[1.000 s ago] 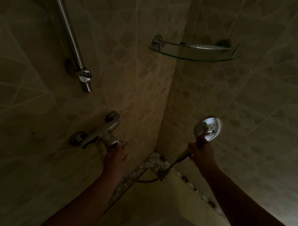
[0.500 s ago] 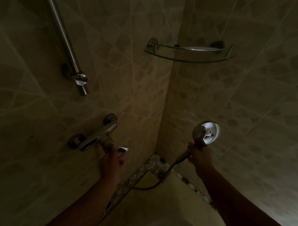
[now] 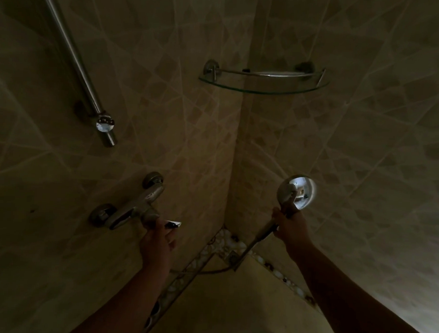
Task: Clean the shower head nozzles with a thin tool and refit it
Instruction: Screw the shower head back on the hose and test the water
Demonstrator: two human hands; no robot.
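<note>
— Where's the shower head (image 3: pixel 296 191) just now?

— Off its rail, out by the corner where the two tiled walls meet. The right hand (image 3: pixel 287 224) is clenched round the handle just below the shiny round part, the chrome back turned our way, so I can't see the nozzles.

— And the other hand?

— The left hand (image 3: pixel 156 241) is up at the tap (image 3: pixel 135 205) on the left wall, fingers curled round the lever at its underside. No thin tool in sight in either hand.

— Slippery thing to hold, I'd think.

— Likely so; polished, hard, probably light and hollow. The handle is the sensible place, as now, since the round head gives nothing to close on. The hose (image 3: pixel 245 254) trails from it down towards the floor edge, stiff enough, I'd guess, to tug and twist the head about.

— Fragile?

— It'd mark or crack if dropped on tile. I'd keep a firm hold while poking the nozzles, then hang it back on the rail (image 3: pixel 75 59).
</note>
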